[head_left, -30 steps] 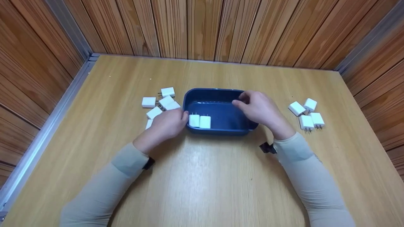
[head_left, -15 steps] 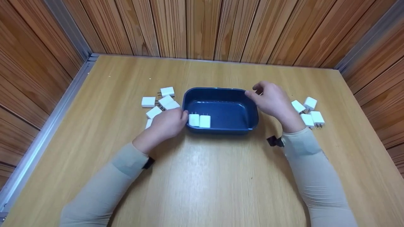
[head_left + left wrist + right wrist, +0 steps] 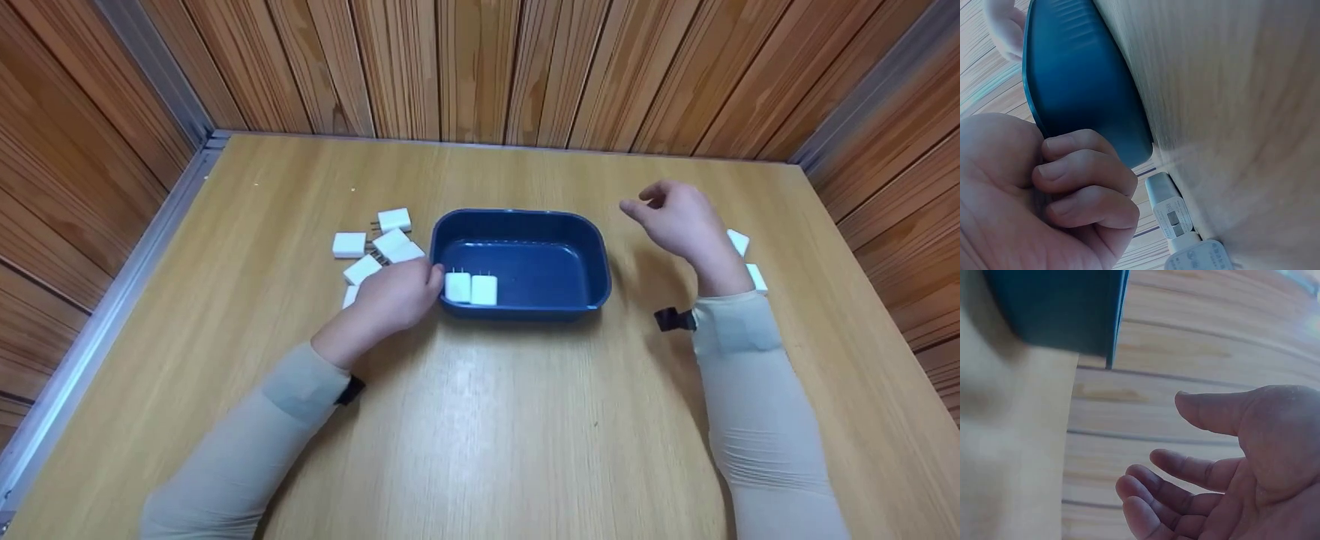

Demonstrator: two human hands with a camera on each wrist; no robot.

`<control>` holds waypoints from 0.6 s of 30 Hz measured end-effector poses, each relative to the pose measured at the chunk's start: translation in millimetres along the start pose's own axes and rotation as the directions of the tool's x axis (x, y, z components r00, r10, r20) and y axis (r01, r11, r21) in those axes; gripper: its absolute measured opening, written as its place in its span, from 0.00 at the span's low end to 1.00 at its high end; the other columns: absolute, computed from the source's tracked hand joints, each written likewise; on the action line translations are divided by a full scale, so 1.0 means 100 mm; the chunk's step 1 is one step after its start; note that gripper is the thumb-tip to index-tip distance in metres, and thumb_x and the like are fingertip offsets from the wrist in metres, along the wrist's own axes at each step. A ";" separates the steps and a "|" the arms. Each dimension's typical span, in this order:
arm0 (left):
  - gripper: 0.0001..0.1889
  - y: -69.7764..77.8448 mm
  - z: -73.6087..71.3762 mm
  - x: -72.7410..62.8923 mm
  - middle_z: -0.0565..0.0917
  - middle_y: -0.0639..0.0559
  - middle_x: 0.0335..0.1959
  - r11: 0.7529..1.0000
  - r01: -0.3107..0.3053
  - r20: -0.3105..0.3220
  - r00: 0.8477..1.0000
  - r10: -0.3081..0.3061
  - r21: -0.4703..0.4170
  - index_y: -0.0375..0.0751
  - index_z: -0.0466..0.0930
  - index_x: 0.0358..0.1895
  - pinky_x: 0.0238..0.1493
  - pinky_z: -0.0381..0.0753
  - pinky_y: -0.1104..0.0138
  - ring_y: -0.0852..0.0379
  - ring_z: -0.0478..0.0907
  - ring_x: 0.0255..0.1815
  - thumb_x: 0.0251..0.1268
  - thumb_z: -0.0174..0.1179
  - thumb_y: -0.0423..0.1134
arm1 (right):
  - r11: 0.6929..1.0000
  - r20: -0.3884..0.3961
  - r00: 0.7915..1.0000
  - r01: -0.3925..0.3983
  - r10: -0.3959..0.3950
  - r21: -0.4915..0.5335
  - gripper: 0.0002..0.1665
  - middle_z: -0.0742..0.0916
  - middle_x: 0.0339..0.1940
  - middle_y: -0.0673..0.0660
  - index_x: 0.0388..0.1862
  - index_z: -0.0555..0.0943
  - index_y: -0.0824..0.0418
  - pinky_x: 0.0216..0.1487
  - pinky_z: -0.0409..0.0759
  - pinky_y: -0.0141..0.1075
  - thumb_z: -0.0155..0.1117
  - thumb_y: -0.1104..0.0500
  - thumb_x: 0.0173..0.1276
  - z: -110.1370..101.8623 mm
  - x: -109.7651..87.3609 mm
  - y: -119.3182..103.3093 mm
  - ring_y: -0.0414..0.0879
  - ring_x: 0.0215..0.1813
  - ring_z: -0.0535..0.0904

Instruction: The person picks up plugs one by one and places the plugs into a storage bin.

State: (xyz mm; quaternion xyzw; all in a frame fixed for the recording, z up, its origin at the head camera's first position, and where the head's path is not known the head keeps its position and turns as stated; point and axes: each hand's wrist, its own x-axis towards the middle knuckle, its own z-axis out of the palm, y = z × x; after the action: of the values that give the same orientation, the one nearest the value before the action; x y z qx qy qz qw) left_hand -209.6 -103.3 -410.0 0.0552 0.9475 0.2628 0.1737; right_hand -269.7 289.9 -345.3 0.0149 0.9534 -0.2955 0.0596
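Observation:
A dark blue plastic bin (image 3: 536,274) stands on the table. Two white plug chargers (image 3: 484,290) sit side by side in its near left corner, prongs pointing to the far side. My left hand (image 3: 397,296) grips the bin's left rim; its curled fingers lie against the outer wall in the left wrist view. Off the bin's right end, my right hand (image 3: 681,221) hovers over the table, holding nothing. Its thumb stands well apart from the bent fingers in the right wrist view. Beyond the right wrist, white chargers (image 3: 738,241) are partly hidden by the forearm.
Several more white chargers (image 3: 349,245) lie in a loose pile left of the bin, some partly covered by the left hand. Wood-panelled walls (image 3: 480,71) rise behind and on both sides of the wooden table (image 3: 495,420).
My right hand has moved out of the bin, past its right rim, and rightward over the table. The left hand keeps its grip, and the two chargers inside the bin stay put.

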 end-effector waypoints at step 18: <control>0.26 -0.01 0.01 0.01 0.81 0.44 0.35 1.000 -0.012 -0.011 1.000 0.013 0.022 0.40 0.83 0.59 0.40 0.77 0.56 0.46 0.80 0.36 0.94 0.41 0.55 | 0.974 -0.004 0.981 -0.191 0.192 -0.125 0.45 0.77 0.70 0.79 0.73 0.73 0.76 0.68 0.73 0.68 0.65 0.37 0.82 -0.23 0.13 0.62 0.73 0.67 0.73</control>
State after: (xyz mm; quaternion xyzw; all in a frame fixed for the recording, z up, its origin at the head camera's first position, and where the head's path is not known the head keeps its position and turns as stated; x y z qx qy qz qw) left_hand -210.2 -103.5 -411.0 0.0616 0.9509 0.2535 0.1663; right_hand -281.1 353.8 -362.8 0.1019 0.9638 -0.2282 0.0925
